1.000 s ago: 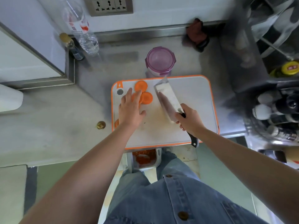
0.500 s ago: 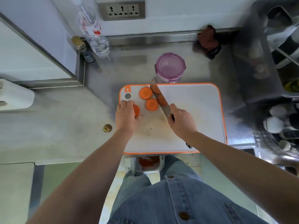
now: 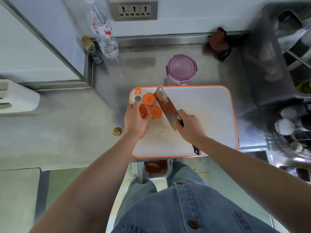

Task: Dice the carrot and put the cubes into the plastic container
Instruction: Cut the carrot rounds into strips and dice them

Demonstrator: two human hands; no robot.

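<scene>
Three thick orange carrot rounds lie at the far left corner of the white, orange-rimmed cutting board (image 3: 202,115). My left hand (image 3: 135,119) pinches the nearest carrot round (image 3: 143,111) between fingers and thumb. A second round (image 3: 149,99) and a third round (image 3: 155,112) lie flat beside it. My right hand (image 3: 190,126) grips the handle of a cleaver (image 3: 165,105), whose blade stands just right of the rounds with its tip toward the board's far edge. The plastic container (image 3: 181,68) with a purple lid stands behind the board.
A water bottle (image 3: 104,34) and a small bottle (image 3: 91,49) stand at the back left. A dark red cloth (image 3: 218,42) lies at the back wall. A dish rack (image 3: 292,47) fills the right side. A bin with orange scraps (image 3: 155,166) sits below the counter's edge.
My left hand has closed on the nearest round and tipped it up off the board. The cleaver has swung in from the right and stands close beside the rounds.
</scene>
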